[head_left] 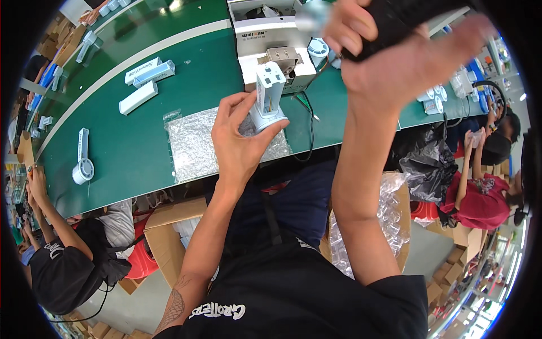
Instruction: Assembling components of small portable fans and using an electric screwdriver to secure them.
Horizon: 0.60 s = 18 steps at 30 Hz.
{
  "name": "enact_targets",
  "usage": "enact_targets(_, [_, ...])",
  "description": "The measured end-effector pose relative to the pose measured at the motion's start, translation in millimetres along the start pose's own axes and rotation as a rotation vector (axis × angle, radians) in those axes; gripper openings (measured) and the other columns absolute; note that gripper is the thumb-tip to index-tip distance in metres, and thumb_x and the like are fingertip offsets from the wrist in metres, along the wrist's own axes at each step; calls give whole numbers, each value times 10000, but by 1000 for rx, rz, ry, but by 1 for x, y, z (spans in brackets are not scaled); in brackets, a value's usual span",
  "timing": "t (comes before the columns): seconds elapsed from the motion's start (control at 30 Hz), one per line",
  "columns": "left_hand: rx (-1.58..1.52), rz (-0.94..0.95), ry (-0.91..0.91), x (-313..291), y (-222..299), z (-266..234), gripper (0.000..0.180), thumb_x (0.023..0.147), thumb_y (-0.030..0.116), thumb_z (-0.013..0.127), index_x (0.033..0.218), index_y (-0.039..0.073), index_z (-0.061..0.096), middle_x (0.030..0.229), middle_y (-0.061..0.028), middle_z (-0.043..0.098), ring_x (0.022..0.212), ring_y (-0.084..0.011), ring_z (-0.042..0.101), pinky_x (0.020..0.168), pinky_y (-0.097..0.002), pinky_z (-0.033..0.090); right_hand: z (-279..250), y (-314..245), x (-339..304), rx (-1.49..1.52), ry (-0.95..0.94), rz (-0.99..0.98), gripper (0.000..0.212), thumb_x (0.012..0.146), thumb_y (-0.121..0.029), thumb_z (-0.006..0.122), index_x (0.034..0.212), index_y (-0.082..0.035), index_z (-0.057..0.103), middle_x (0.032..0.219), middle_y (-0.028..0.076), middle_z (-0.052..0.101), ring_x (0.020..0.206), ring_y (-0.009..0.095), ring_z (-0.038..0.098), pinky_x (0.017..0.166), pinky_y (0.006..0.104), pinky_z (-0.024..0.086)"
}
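Left hand [240, 135] pinches base of white unit [270, 85], upright between thumb and fingers | right hand [389, 72], blurred, grasps black tool [389, 25] | unit may tip if my left thumb slips.

Fan [272, 93] in left hand [240, 127]: pale blue-white all over. Tool [395, 25] in right hand [387, 70]: plain black, blurred. Mat [192, 147] under left hand: silver, crinkled foil-like pattern. Desk [113, 138] around it: solid green, curved white stripe beyond left hand. Machine [247, 52] past left hand: off-white, black lettering, silver-grey block [281, 55] in front. Casings [138, 98] left of left hand: white, dark lettering. Box [161, 220] below left hand: brown. Shirt [327, 299]: black, white lettering.
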<state>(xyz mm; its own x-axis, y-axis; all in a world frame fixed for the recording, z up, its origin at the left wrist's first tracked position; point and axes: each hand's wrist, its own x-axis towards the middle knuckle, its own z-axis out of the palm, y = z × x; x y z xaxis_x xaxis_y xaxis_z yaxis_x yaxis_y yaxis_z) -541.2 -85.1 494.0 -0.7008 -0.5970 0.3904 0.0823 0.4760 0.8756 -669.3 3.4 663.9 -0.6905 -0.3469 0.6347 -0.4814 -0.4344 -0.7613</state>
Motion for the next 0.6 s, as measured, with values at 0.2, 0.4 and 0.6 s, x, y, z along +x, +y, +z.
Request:
enact_targets(0.2, [58,27,6,0,-1,2,622,669,160,973,1209,-33,733,1147,-97,645,1008,-239,662,868,-357,548,14,34,11,794,-387,-393,987,889,-935,272,753,-1,559,503,37,470,368,116,416,348,256,339])
enact_targets(0.4, [62,37,14,0,0,3,642,667,176,978,1219,-37,729,1148,-101,639,1007,-239,662,875,-358,546,17,13,-16,849,-125,73,929,905,-895,377,773,4,572,524,52,490,397,141,432,407,253,338])
enact_targets(0.6, [78,48,15,2,2,2,643,677,179,975,1229,-36,726,1146,-101,633,996,-238,661,874,-356,546,15,38,-6,639,-307,-184,897,897,-885,416,866,-4,580,580,52,523,445,131,446,438,265,318])
